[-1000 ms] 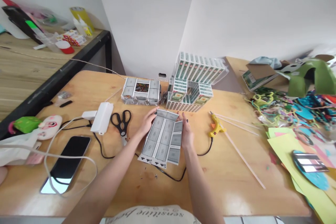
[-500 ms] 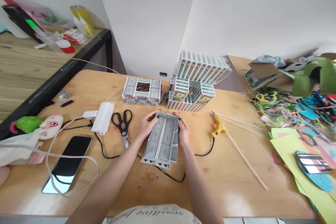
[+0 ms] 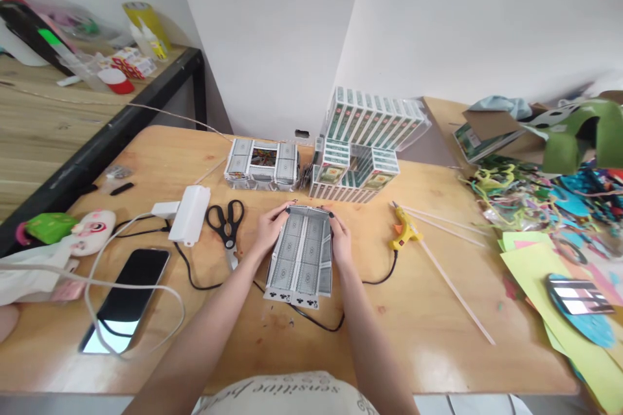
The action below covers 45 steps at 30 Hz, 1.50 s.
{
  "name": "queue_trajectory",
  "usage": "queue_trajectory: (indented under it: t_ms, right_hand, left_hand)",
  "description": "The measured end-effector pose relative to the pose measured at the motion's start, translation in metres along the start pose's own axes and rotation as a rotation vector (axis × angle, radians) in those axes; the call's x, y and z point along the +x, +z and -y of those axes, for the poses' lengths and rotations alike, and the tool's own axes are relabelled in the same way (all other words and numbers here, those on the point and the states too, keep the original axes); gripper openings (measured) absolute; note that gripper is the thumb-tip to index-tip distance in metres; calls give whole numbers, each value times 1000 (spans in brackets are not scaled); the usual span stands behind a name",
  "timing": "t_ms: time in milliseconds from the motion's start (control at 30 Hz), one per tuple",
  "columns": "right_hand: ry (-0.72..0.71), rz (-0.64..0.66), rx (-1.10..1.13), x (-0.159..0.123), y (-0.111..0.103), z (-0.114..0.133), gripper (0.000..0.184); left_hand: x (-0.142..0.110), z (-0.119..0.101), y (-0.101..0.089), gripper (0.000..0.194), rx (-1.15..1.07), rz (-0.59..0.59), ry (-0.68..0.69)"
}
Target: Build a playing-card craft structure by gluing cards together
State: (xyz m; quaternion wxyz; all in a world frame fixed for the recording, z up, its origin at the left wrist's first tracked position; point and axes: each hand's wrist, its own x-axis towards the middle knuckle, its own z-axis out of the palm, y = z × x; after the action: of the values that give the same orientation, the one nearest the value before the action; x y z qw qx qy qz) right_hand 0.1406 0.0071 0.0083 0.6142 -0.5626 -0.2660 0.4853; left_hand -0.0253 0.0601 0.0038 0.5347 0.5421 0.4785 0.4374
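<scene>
Between my hands is an open tray-like box made of playing cards (image 3: 300, 253), grey card backs facing up and club faces showing at its near edge. My left hand (image 3: 270, 228) grips its far left corner, fingers wrapped over the edge. At the far right side, my right hand (image 3: 339, 237) holds the box too, thumb on the rim. Behind it sits a second playing-card box (image 3: 263, 163) with a window in its top. Beside that stand stacked packs of cards (image 3: 370, 118). Black-handled scissors (image 3: 226, 225) lie left of my left hand.
A yellow glue gun (image 3: 405, 229) rests on the right with glue sticks (image 3: 452, 285) around it; its black cord runs under the card box. On the left are a phone (image 3: 129, 295), a white power strip (image 3: 189, 214) and loose cables. Coloured paper (image 3: 545, 298) covers the right edge.
The card box has turned slightly and its near end has shifted a little right, both hands still on it. The whole view has moved slightly.
</scene>
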Motion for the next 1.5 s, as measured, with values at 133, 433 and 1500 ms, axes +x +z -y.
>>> queue_trajectory:
  t_ms: [133, 433, 1500]
  right_hand:
    - [95, 11, 143, 3, -3, -1, 32]
    - [108, -3, 180, 8, -4, -2, 27]
    - [-71, -19, -113, 8, -4, -6, 39]
  left_hand:
    - [1, 1, -1, 32, 11, -23, -26]
    - [10, 2, -4, 30, 95, -51, -73]
    - [4, 4, 4, 32, 177, -142, 2]
